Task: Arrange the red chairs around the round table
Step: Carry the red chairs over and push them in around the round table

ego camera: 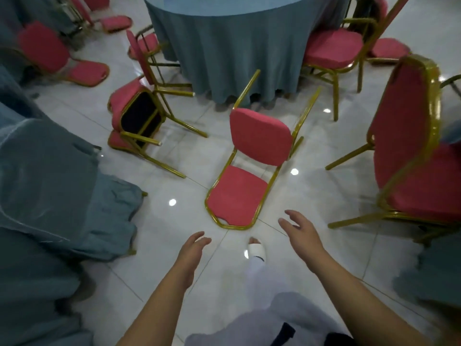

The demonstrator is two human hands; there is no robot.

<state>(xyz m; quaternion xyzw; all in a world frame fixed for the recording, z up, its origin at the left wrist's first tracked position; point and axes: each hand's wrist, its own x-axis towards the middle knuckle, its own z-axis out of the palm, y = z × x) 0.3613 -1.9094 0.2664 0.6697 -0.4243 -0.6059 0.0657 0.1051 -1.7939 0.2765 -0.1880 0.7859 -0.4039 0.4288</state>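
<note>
Both hands reach forward empty with fingers spread: the left hand (193,248) and the right hand (300,232). Just beyond the fingertips, a red chair (245,168) lies tipped on its back on the white tiled floor (324,186), gold legs toward the round table (239,41) in its grey-blue cloth. No readable writing.

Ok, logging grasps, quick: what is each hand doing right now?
Left hand: open, holding nothing, reaching toward the toppled chair.
Right hand: open, holding nothing, fingers spread near the same chair.
</note>
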